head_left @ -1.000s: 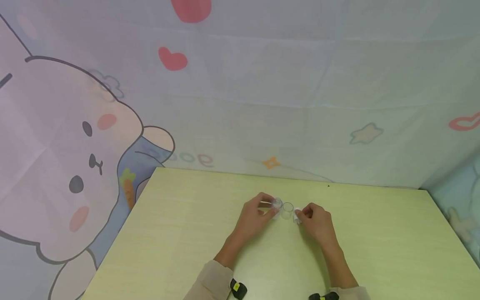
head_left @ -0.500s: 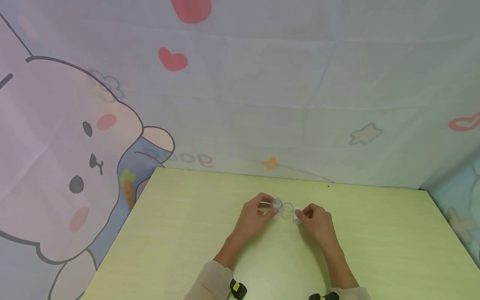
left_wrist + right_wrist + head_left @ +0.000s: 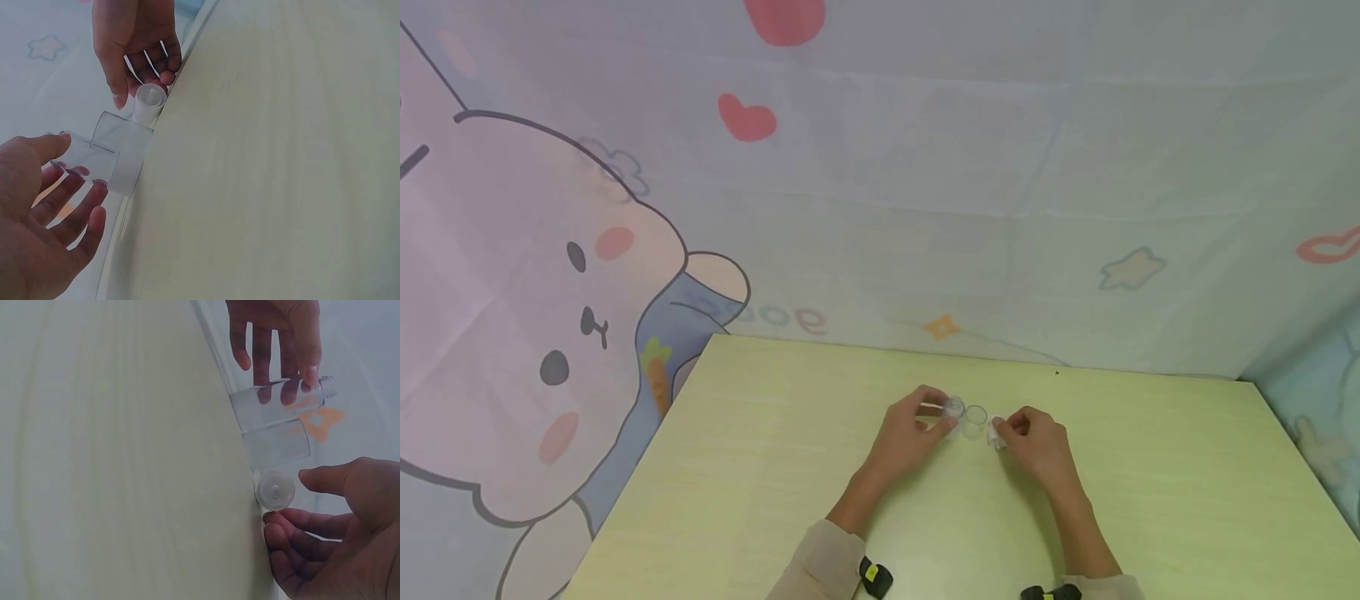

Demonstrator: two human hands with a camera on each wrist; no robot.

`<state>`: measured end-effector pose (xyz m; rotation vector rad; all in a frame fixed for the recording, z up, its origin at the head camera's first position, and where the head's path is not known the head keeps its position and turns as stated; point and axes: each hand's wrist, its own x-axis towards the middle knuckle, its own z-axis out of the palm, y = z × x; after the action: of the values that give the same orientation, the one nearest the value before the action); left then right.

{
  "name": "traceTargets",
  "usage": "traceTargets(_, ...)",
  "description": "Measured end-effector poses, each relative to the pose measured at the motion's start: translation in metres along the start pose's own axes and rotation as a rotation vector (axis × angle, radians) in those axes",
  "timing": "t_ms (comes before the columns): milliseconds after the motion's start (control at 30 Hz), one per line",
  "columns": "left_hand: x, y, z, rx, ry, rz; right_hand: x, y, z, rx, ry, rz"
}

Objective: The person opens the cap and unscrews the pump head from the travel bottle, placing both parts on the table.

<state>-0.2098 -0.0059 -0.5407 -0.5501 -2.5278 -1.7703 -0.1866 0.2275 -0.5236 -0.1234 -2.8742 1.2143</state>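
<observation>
My left hand holds a small clear bottle upright on the table, thumb on one side and fingers on the other. Its threaded neck shows in the right wrist view. Close beside the bottle stands a clear open-topped cup, which neither hand holds. On the cup's other side my right hand has a small white cylindrical cap between thumb and fingertips. In the right wrist view the cap's round end faces the camera, with the fingers at its edge and the thumb tip close by.
The pale yellow-green table extends around both hands. Behind its far edge hangs a printed cloth with a large cartoon animal on the left. Black straps with yellow marks are on both wrists.
Hardly anything differs. My right hand and the white cap have shifted very slightly to the right; the left hand, bottle and cup stay in place.
</observation>
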Motion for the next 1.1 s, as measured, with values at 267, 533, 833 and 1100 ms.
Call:
traceTargets(267, -0.0001, -0.0007, -0.0008, -0.007, -0.023, -0.004, 0.0009, 0.0019, -0.0033, -0.012, -0.024, 0.011)
traceTargets(533, 0.0, -0.0018, -0.0012, 0.009, -0.03, -0.017, 0.0046, 0.0053, -0.0008, -0.012, -0.015, 0.002)
traceTargets(833, 0.0001, -0.0012, -0.0012, -0.001, -0.028, -0.022, 0.0047, 0.0062, 0.0009, -0.003, -0.013, -0.004)
traceTargets(1100, 0.0002, -0.0015, -0.0008, 0.065, -0.002, -0.016, 0.0036, 0.0041, -0.0015, 0.001, -0.021, 0.007)
